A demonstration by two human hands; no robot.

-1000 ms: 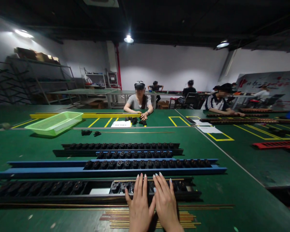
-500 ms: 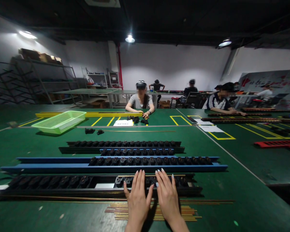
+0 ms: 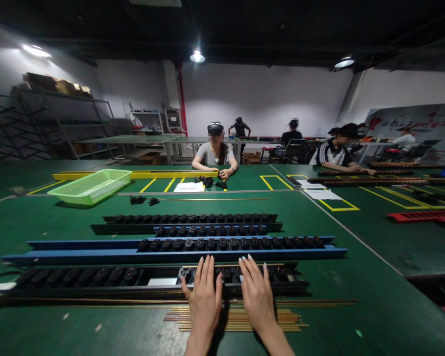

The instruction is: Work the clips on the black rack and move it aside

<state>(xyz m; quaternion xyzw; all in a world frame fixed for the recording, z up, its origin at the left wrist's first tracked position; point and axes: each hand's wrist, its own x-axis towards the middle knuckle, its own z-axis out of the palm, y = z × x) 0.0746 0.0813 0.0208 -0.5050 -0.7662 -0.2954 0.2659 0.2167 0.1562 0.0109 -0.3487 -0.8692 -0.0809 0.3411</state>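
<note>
My left hand lies over the nearest black channel rail, its fingers stretched across the row of black blocks inside. To its right, my right hand rests on the same row with fingers spread. Neither hand is closed round anything. A thin brass rod runs along the far side of the blocks, partly behind my fingers. White shows in a gap between two groups of blocks. Under my wrists, several loose brass rods lie on the green table.
Beyond the near rail are a blue channel and a black rail, both holding black blocks. A light green basket and a yellow rail lie farther off. A co-worker sits opposite; another works at right.
My left hand has slid a little to the left along the blocks, widening the space between my hands. My right hand stays in nearly the same place.
</note>
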